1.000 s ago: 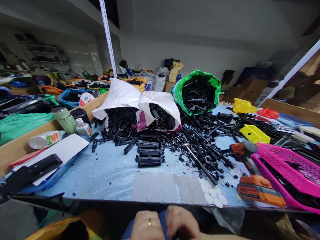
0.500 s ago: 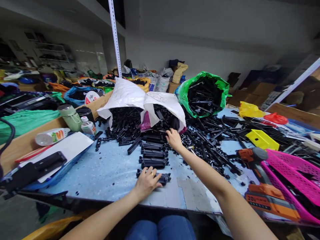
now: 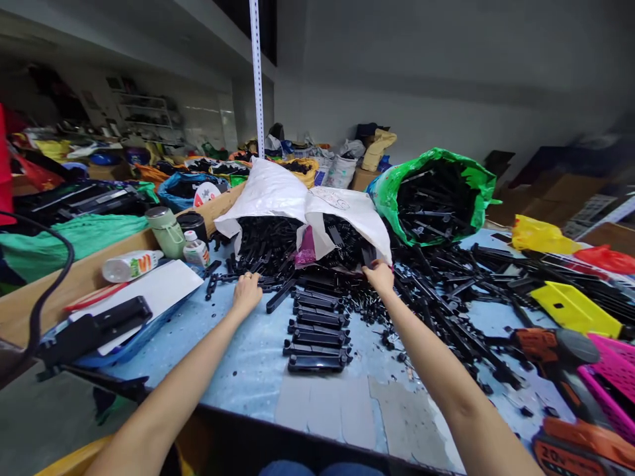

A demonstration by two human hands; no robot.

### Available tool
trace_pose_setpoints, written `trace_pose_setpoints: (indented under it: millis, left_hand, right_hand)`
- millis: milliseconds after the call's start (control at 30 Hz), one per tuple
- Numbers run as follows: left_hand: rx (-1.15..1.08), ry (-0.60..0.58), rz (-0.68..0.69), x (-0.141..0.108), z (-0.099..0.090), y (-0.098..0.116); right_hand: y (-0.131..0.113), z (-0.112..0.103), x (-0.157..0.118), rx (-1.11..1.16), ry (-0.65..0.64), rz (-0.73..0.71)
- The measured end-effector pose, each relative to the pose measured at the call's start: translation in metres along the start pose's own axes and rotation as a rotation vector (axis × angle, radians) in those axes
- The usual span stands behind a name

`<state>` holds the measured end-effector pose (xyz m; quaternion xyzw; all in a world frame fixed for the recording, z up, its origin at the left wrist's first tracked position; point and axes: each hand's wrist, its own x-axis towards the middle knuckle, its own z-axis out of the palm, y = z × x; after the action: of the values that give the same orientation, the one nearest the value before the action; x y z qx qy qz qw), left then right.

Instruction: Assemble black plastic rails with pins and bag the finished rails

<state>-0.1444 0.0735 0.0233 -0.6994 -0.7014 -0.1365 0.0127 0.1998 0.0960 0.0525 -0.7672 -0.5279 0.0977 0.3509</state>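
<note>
My left hand [image 3: 247,292] reaches to the near edge of a heap of small black plastic parts [image 3: 268,244] that spills from a white sack [image 3: 275,188]. Its fingers are curled down among the parts, and what they grip is hidden. At the mouth of a second white sack [image 3: 347,201], my right hand [image 3: 380,276] pinches a flat black plastic piece [image 3: 368,256]. Between my forearms a column of long black plastic assemblies [image 3: 317,362] lies stacked in rows toward me on the blue tabletop [image 3: 238,350].
On the right are a green sack [image 3: 391,208] of black parts, loose black strips, a yellow tray [image 3: 570,307], an orange cordless drill [image 3: 540,344] and a pink basket [image 3: 610,383]. Bottles, a green flask [image 3: 166,231] and a white board [image 3: 163,291] stand left.
My left hand has left the nearest black assembly and moved forward and left to the heap. My right hand stays by the sack mouth, now with a flat black piece. The view has shifted.
</note>
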Motion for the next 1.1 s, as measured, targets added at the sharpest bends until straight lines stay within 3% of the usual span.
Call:
trace_pose_setpoints:
  millis: [100,200,300,333,400,467,500,567,667,733,800,867,933,1100]
  left_hand:
    - [0.009,-0.049,0.063,-0.001,0.010,-0.005]
    - [0.023,-0.054,0.033,-0.012,0.016,-0.009]
    - [0.006,-0.021,-0.013,-0.024,0.014,-0.022]
    - [-0.044,0.052,-0.020,-0.030,0.011,-0.026]
    - [-0.222,0.308,0.009,-0.046,0.002,-0.029]
    - [-0.438,0.535,0.136,-0.073,-0.008,-0.017]
    - [-0.522,0.569,0.236,-0.090,-0.012,-0.005]
    - [-0.607,0.340,0.508,-0.128,-0.017,0.029]
    - [-0.503,-0.058,0.757,-0.177,-0.011,0.081]
    - [-0.356,-0.215,0.738,-0.191,-0.001,0.102]
    - [-0.299,-0.263,0.663,-0.192,0.006,0.108]
    - [-0.384,-0.262,0.589,-0.186,0.007,0.106]
    - [-0.568,-0.259,0.523,-0.182,0.001,0.104]
    - [-0.986,-0.296,0.380,-0.191,-0.017,0.121]
  right_hand:
    - [0.010,-0.009,-0.035,0.209,-0.075,0.020]
    - [0.027,-0.020,-0.089,0.370,-0.154,0.010]
    - [0.056,-0.045,-0.148,0.518,-0.295,-0.065]
    - [0.068,-0.056,-0.165,0.529,-0.362,-0.112]
    - [0.090,-0.080,-0.192,0.414,-0.508,-0.209]
    - [0.103,-0.099,-0.208,0.162,-0.627,-0.302]
    - [0.105,-0.105,-0.212,0.026,-0.655,-0.349]
    - [0.098,-0.107,-0.216,-0.235,-0.589,-0.361]
    - [0.072,-0.090,-0.217,-0.538,-0.363,-0.073]
    - [0.058,-0.075,-0.217,-0.633,-0.306,0.110]
    - [0.051,-0.064,-0.216,-0.645,-0.308,0.128]
    - [0.050,-0.058,-0.216,-0.600,-0.291,0.087]
    - [0.051,-0.055,-0.218,-0.396,-0.304,0.040]
    - [0.033,-0.043,-0.239,0.660,-0.506,0.152]
